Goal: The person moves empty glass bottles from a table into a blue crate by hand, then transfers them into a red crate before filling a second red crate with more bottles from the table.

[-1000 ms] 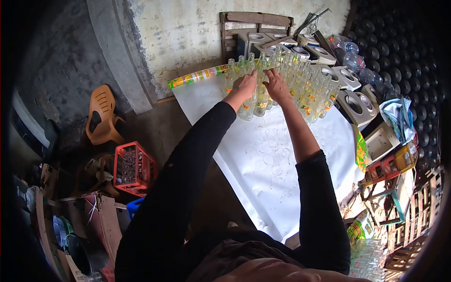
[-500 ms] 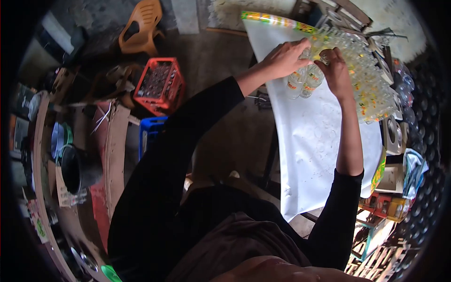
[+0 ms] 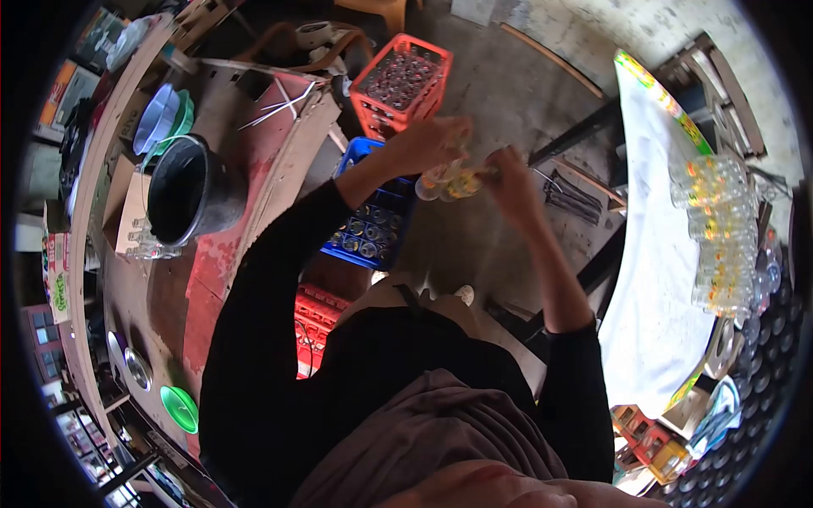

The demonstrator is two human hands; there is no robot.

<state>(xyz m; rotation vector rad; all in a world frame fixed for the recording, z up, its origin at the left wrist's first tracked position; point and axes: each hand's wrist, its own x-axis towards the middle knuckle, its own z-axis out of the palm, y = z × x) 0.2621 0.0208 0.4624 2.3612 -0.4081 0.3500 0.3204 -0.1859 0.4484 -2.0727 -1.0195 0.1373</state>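
Glass bottles with yellow and orange print (image 3: 457, 183) hang between my two hands, above the floor near the blue crate. My left hand (image 3: 436, 142) is wrapped round the bottles' upper part from the left. From the right, my right hand (image 3: 508, 173), slightly blurred, grips them too; how many bottles each hand has is hard to tell. Below and left of them is the blue crate (image 3: 370, 233), with several bottles in its compartments. Many similar clear bottles (image 3: 720, 237) stand in rows on the white-covered table (image 3: 652, 279) at the right.
A red crate full of bottles (image 3: 402, 78) stands beyond the blue one. Another red crate (image 3: 318, 317) is by my legs. On the left are a wooden bench (image 3: 279, 169), a black bucket (image 3: 182, 190) and a green bowl (image 3: 179, 410). Dark table legs (image 3: 584, 135) rise at the right.
Both hands have moved left, off the white table, carrying bottles toward the blue crate. The view has turned left, so the crates and bucket show more fully.
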